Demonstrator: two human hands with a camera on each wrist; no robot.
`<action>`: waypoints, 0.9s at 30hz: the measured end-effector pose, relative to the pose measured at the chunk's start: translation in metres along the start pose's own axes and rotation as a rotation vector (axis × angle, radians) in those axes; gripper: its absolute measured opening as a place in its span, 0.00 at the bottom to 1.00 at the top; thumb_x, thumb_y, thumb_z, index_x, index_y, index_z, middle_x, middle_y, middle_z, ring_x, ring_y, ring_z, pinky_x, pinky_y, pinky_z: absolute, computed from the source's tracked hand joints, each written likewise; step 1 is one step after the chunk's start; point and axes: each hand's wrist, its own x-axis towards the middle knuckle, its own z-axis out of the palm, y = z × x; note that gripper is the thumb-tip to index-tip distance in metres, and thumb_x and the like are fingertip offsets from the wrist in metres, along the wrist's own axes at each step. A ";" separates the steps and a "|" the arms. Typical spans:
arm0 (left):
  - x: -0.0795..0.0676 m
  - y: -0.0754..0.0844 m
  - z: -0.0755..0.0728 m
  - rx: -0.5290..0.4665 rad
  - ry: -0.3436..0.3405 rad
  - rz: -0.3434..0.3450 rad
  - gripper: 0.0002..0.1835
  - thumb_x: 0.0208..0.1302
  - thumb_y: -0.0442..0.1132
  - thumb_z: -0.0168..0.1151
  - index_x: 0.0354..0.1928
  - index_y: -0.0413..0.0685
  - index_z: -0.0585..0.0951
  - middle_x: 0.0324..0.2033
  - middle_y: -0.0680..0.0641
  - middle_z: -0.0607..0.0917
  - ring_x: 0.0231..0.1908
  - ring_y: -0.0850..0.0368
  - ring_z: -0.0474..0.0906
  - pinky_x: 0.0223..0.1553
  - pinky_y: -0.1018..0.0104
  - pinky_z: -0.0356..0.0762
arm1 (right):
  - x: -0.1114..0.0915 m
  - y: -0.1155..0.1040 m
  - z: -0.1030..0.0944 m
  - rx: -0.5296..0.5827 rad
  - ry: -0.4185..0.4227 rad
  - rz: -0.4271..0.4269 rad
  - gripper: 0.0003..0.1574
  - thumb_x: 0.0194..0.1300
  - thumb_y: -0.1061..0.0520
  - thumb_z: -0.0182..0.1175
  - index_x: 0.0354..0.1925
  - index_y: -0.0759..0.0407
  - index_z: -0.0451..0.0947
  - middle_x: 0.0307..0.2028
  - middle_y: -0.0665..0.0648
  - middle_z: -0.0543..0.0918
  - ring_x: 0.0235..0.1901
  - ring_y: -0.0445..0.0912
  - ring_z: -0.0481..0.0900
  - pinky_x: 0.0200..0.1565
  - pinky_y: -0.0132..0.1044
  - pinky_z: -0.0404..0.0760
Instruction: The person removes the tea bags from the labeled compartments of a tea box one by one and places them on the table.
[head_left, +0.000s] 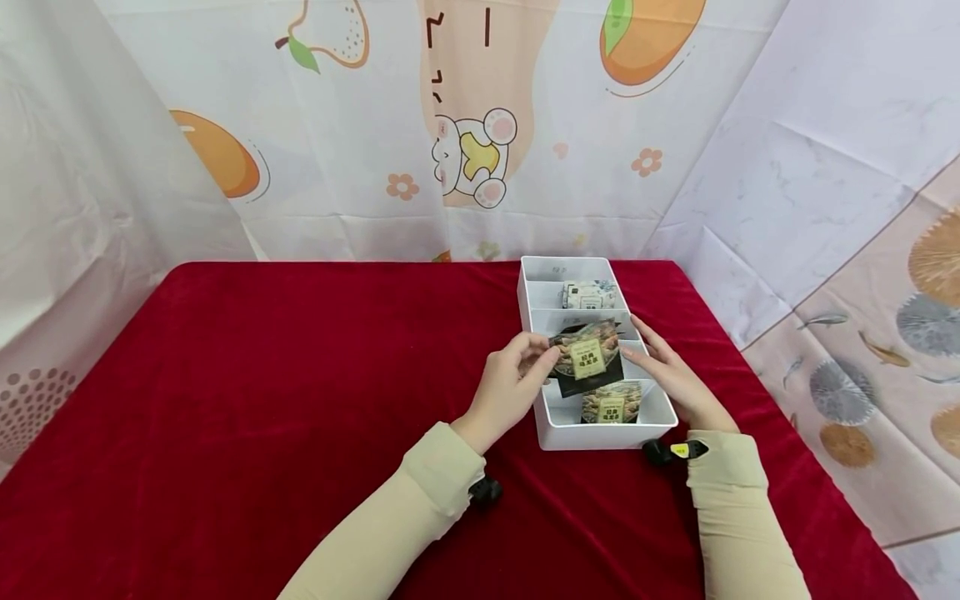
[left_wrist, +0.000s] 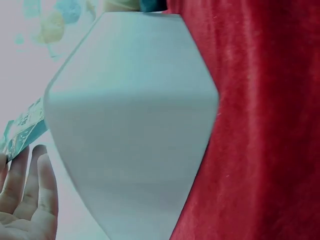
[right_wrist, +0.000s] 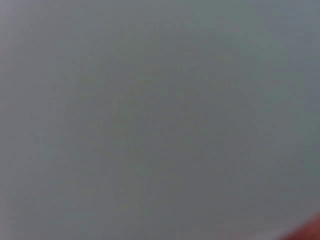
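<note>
My left hand (head_left: 513, 379) pinches a black tea sachet (head_left: 588, 358) with a pale yellow label by its left edge. The sachet is tilted over the middle of a white divided box (head_left: 600, 437). In the left wrist view the sachet (left_wrist: 31, 122) shows beside raised fingers (left_wrist: 47, 187). My right hand (head_left: 678, 383) rests at the box's right side, fingers fairly straight, thumb reaching over the rim. Whether the thumb touches the sachet, I cannot tell. A similar sachet (head_left: 611, 404) lies in the front compartment; a white patterned packet (head_left: 588, 294) lies farther back.
A red velvet cloth (head_left: 300, 400) covers the table, with the box near its right side. Printed curtains (head_left: 337, 167) hang behind and at both sides. Pale blur fills most of the right wrist view.
</note>
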 end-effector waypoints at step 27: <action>0.004 0.000 -0.042 -0.145 0.121 -0.189 0.10 0.70 0.37 0.61 0.47 0.38 0.78 0.33 0.37 0.88 0.20 0.61 0.78 0.25 0.66 0.76 | 0.000 -0.001 0.000 0.049 0.004 0.023 0.46 0.76 0.49 0.51 0.80 0.41 0.37 0.69 0.62 0.61 0.51 0.34 0.77 0.49 0.31 0.80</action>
